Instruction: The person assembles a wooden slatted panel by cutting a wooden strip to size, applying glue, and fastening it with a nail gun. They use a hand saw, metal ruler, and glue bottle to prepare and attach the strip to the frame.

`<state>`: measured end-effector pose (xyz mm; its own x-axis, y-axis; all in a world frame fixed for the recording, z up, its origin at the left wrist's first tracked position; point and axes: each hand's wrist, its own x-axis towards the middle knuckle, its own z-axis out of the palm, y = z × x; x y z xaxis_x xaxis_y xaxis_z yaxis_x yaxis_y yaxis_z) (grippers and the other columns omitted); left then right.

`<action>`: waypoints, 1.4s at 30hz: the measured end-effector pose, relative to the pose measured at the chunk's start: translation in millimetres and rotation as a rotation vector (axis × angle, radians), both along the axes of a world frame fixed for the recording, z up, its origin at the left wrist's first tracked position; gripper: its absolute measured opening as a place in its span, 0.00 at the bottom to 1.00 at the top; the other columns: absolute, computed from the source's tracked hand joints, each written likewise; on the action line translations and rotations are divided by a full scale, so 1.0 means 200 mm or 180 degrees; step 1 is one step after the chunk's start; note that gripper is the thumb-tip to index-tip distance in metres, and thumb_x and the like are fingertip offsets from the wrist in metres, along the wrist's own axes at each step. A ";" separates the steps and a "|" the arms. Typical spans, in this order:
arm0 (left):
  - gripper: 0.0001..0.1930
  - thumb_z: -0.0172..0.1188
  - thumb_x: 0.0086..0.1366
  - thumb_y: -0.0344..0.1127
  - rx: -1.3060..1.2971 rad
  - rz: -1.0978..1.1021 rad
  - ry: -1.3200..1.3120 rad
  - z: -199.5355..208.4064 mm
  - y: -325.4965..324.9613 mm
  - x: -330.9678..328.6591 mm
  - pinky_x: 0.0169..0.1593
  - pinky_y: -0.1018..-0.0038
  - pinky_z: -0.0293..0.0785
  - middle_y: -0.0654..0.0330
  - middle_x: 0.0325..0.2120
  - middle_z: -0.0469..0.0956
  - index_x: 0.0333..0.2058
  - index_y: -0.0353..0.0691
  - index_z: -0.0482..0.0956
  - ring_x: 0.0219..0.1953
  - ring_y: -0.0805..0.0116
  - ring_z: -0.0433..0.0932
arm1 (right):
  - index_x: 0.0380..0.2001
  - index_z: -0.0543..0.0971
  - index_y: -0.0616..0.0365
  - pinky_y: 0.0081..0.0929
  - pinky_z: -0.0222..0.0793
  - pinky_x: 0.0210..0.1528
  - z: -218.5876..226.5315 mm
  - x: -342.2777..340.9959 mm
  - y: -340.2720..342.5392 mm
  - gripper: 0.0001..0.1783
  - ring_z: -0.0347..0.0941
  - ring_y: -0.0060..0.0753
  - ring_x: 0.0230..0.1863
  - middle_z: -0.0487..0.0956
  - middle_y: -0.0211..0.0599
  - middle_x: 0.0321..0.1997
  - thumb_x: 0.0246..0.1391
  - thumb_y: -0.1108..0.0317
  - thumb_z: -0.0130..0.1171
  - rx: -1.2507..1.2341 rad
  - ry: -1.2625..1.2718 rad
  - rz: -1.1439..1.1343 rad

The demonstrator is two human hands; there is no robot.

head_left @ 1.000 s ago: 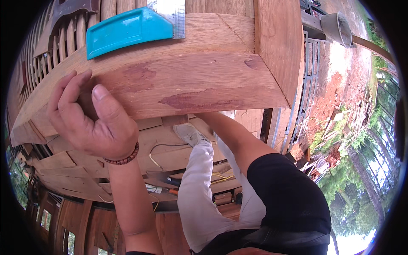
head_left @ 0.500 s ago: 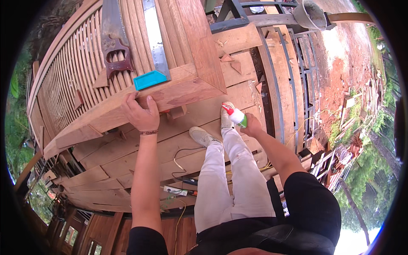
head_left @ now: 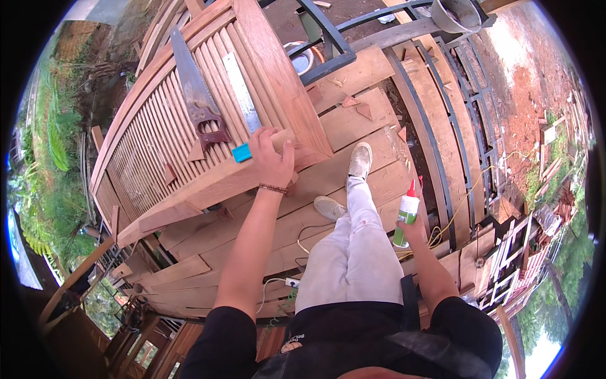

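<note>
Gripping a red-nozzled, white-and-green bottle point(head_left: 408, 207) in the right hand point(head_left: 414, 231), well apart from the slatted wooden frame's point(head_left: 281, 72) corner edge across a stretch of scrap-strewn floor planks point(head_left: 386, 148). Got the left hand point(head_left: 274, 158) over that edge, can't tell if clasping, partly covering the steel square's point(head_left: 241, 91) blue handle point(head_left: 241, 153). Can't really read the bottle's label.

an open-air woodworking workspace. a large reddish-brown slatted wooden panel point(head_left: 276, 76) carries a hand saw with a grey steel blade and dark red handle point(head_left: 197, 95) and a flat metal square with a turquoise handle point(head_left: 241, 88). small triangular reddish wood offcuts point(head_left: 363, 110) lie on a light brown plank floor point(head_left: 385, 177). sunlit bare reddish earth point(head_left: 524, 95) and leafy green plants point(head_left: 53, 132) show past the floor's edges.
</note>
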<state>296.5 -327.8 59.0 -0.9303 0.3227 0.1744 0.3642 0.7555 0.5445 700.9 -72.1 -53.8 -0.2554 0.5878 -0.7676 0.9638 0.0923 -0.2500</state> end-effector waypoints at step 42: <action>0.50 0.69 0.47 0.29 -0.0232 0.1706 -0.0639 -0.12 0.63 -0.34 0.66 0.52 0.55 0.45 0.60 0.61 0.70 0.45 0.56 0.63 0.44 0.59 | 0.50 0.74 0.65 0.32 0.74 0.47 0.62 -1.40 0.07 0.31 0.78 0.32 0.41 0.81 0.41 0.41 0.44 0.63 0.74 -0.0237 0.1552 0.0252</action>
